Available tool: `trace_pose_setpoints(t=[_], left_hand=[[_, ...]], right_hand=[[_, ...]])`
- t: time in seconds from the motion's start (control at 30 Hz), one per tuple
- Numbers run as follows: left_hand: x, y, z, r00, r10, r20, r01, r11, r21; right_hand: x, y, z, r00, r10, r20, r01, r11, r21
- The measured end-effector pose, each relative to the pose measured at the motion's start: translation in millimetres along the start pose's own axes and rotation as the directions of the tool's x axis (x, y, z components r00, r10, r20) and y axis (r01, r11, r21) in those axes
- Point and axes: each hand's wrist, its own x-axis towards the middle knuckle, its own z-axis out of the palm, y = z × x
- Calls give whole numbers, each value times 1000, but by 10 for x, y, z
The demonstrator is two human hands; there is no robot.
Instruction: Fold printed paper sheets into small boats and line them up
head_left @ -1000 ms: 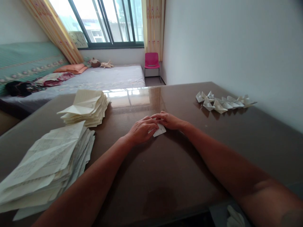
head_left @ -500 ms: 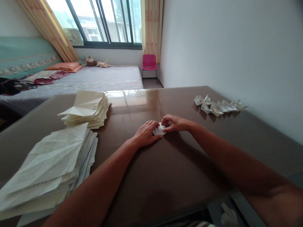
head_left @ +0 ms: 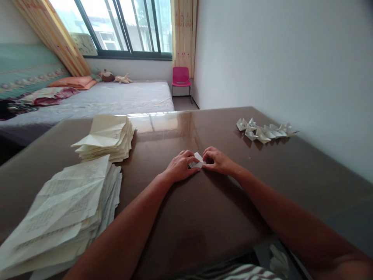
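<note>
A small folded piece of paper [head_left: 197,158] with writing on it lies on the brown table [head_left: 175,233], between my two hands. My left hand [head_left: 182,165] has its thumb and fingers closed on the paper's left side. At its right edge, my right hand [head_left: 217,160] pinches the paper between thumb and curled fingers. Both hands rest low at the tabletop, and the fingers partly cover the paper. Toward the right wall stands a group of several folded paper boats [head_left: 264,132].
To the left are a near stack of creased written sheets [head_left: 67,198] and a farther stack of yellowish paper [head_left: 106,134]. Beyond the table stand a bed [head_left: 136,95] and a pink chair [head_left: 181,76]. A white wall [head_left: 279,58] runs along the right.
My hands have moved apart from their earlier overlap, uncovering more of the folded paper. The right hand has shifted to its right edge. The whole view has shifted slightly.
</note>
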Motion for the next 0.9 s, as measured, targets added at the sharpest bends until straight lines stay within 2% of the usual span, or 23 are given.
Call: trace_pose_setpoints(t=[0.1,0.3,0.47,0.7,0.9], left_hand=[[-6,0,7,1000,-3,-2,3,1000,-3],[-2,0,12,1000,-10,3,10,1000,1],[3,-1,12,1000,-19,13,19,1000,3],[19,11,-10,1000,-11,27,10,1000,15],[34,29,-2,998,-54,29,53,998,16]], right_hand=[[-5,-7,87,998,39,-50,-40,999,-20],[-7,-10,143,997,70,-39,-72,997,-35],[-7,-9,150,995,85,-60,-87,996,-26],[-28,-103,140,988,136,-73,-145,980,-135],[-46,-90,132,988,137,-67,-143,985,-98]])
